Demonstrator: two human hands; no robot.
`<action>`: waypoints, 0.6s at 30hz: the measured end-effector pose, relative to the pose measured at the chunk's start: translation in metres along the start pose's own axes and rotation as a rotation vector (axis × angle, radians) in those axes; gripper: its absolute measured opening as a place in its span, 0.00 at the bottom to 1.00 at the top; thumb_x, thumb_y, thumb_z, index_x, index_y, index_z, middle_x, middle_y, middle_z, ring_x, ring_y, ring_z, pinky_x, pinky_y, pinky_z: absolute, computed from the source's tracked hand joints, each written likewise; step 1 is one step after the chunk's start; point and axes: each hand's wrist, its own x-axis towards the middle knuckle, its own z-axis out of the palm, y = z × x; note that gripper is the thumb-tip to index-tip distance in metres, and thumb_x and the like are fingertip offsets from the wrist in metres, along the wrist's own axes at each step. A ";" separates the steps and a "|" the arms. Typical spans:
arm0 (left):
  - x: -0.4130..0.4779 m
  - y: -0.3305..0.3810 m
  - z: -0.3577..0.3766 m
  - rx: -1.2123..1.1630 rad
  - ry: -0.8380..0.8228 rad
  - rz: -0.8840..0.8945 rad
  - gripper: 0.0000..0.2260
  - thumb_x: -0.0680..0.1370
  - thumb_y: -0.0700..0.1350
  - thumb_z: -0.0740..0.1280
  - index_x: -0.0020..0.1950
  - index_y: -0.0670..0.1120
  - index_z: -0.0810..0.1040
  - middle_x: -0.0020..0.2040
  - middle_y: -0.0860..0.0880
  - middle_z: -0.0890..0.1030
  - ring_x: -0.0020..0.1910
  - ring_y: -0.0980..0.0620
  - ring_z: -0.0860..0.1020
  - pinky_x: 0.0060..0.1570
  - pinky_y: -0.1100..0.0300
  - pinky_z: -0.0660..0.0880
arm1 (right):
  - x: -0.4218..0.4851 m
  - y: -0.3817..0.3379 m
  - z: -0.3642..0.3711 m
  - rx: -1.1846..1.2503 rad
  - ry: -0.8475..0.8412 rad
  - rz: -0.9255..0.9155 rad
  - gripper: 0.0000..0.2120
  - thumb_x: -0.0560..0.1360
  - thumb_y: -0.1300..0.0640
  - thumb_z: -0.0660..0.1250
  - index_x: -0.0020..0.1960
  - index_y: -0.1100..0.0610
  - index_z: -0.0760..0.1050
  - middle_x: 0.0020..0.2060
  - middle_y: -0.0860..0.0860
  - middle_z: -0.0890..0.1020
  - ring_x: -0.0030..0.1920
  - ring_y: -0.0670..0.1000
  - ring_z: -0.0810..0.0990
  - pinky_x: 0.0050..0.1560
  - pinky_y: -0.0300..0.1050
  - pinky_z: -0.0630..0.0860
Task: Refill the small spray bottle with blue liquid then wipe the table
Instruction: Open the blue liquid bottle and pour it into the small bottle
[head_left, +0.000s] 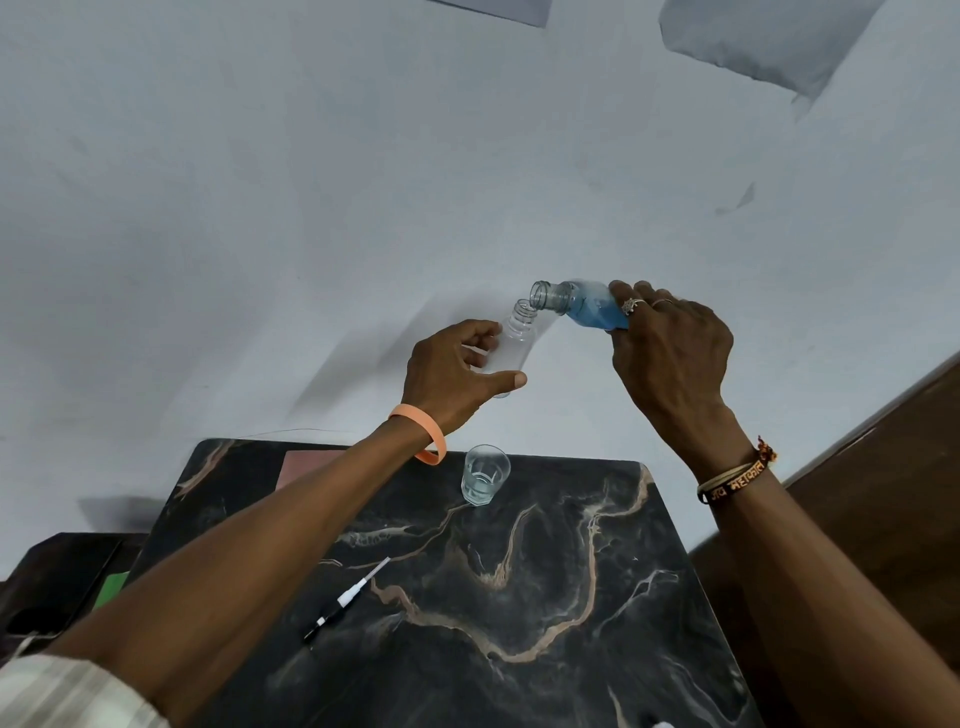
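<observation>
wall (311, 182): pale, fills the upper two thirds of the frame. both bottles are held up against it, so i can read the liquid easily.

table (571, 597): dark marbled top, lower centre. the bottles are lifted clear of it, beyond its far edge in the picture.

right hand (670, 343): centre right, fingers wrapped round the base of the big bottle (582, 306). gripping the base leaves the neck free to aim. the bottle is tipped mouth-left and slightly down. the blue liquid pools in the half near the hand and the neck looks clear, so i judge the pour has not reached the mouth yet.

left hand (452, 379): centre, thumb below and fingers curled round the small bottle (511, 343). it is leaned mouth-up to the right to meet the big bottle. the mouths are just beside each other, with the big one a little above. the small bottle looks empty. whether the rims touch, i cannot tell.

glass (485, 475): upright near the table's far edge, with clear liquid low in it, under the left wrist.

spray head (345, 600): lies flat on the table with its tube, lower centre left. it is off the bottle so the neck stays open.

pink cloth (306, 465): far left corner of the table, mostly hidden by the left arm. probably for the wipe.

risk: narrow mouths, no funnel, so a spill is likely if the bottle is tipped fast.
</observation>
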 end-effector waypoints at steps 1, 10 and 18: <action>0.000 0.000 0.000 0.002 0.000 0.003 0.27 0.61 0.57 0.80 0.58 0.55 0.79 0.49 0.57 0.82 0.45 0.58 0.81 0.46 0.60 0.81 | 0.000 0.000 0.000 0.000 -0.002 0.001 0.19 0.67 0.65 0.76 0.58 0.61 0.82 0.45 0.58 0.85 0.39 0.62 0.82 0.38 0.47 0.77; -0.001 -0.001 0.001 0.004 -0.004 0.005 0.28 0.61 0.57 0.80 0.59 0.54 0.79 0.49 0.57 0.82 0.45 0.57 0.81 0.46 0.62 0.80 | -0.002 0.002 0.000 -0.003 -0.005 0.001 0.18 0.68 0.65 0.74 0.58 0.60 0.82 0.46 0.57 0.85 0.40 0.62 0.83 0.39 0.47 0.76; -0.003 -0.002 0.004 0.006 -0.004 0.009 0.27 0.61 0.58 0.80 0.58 0.55 0.79 0.48 0.59 0.82 0.44 0.59 0.81 0.46 0.61 0.81 | -0.005 0.006 0.002 0.002 0.015 -0.009 0.18 0.68 0.65 0.76 0.58 0.60 0.82 0.48 0.59 0.85 0.42 0.61 0.84 0.40 0.48 0.77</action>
